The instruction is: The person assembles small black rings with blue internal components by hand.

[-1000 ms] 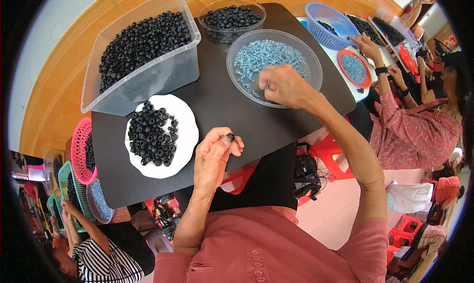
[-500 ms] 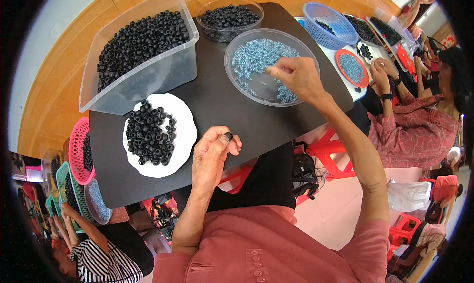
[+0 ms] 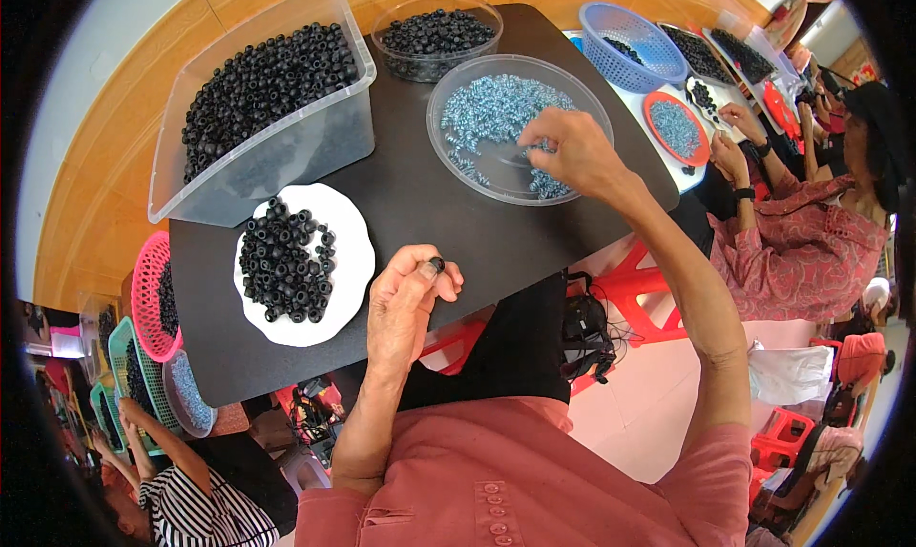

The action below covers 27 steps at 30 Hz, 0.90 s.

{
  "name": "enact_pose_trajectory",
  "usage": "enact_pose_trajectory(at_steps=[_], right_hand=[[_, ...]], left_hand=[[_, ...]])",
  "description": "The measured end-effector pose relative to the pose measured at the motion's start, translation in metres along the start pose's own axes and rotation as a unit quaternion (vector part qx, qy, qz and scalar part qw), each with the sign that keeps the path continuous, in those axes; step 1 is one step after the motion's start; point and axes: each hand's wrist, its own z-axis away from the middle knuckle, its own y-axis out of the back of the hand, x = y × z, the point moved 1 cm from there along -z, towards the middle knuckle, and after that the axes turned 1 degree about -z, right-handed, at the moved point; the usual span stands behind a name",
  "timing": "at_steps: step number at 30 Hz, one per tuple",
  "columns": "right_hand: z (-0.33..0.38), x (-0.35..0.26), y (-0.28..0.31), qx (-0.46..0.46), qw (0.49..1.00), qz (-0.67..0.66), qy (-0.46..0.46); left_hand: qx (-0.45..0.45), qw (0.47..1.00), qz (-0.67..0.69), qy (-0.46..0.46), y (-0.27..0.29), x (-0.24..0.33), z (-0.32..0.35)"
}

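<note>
My left hand (image 3: 405,299) is closed in front of the near table edge, pinching a small black hollow plastic piece (image 3: 437,264) between thumb and forefinger. Over a round clear tub (image 3: 496,180) my right hand (image 3: 575,151) hovers with its fingers curled together. Whatever those fingertips hold is too small to make out. In the tub lie many small shiny blue-grey spring-like pieces (image 3: 496,108), heaped toward the far side. A white scalloped plate (image 3: 351,261) left of my left hand carries a pile of the same black pieces (image 3: 286,270).
A large clear bin (image 3: 277,175) full of black pieces stands at the far left. Beside it is a round clear container (image 3: 434,65) of them. Co-workers sit to my right (image 3: 801,251) and left (image 3: 200,499), with a blue basket (image 3: 634,56) and a pink basket (image 3: 151,289) nearby.
My right hand's fingers have drawn in closer together over the tub. My left hand keeps its pinch on the black piece. The right co-worker's hands have moved apart.
</note>
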Motion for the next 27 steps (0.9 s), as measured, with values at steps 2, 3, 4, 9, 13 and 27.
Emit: enact_pose_trajectory(at_steps=[2, 3, 4, 9, 13, 27], right_hand=[[0.000, 0.000, -0.004, -0.028, 0.996, 0.066, 0.048], [0.000, 0.000, -0.007, -0.040, 0.994, 0.095, 0.049], [-0.001, 0.000, -0.009, -0.053, 0.990, 0.123, 0.049], [-0.006, -0.011, -0.018, -0.058, 0.988, 0.128, 0.057], [-0.008, -0.011, -0.020, -0.060, 0.991, 0.097, 0.072], [0.019, -0.075, -0.028, -0.122, 0.869, -0.470, -0.098]], left_hand=[[0.004, 1.000, -0.001, 0.002, -0.001, 0.000, 0.000], [0.008, 1.000, -0.003, 0.004, -0.001, 0.001, 0.001], [0.009, 1.000, -0.003, 0.003, -0.001, 0.001, 0.001], [0.001, 1.000, 0.005, 0.005, 0.000, 0.001, 0.001], [0.003, 1.000, 0.005, 0.010, -0.001, 0.000, 0.001], [0.009, 0.999, 0.046, 0.012, 0.001, 0.001, -0.002]])
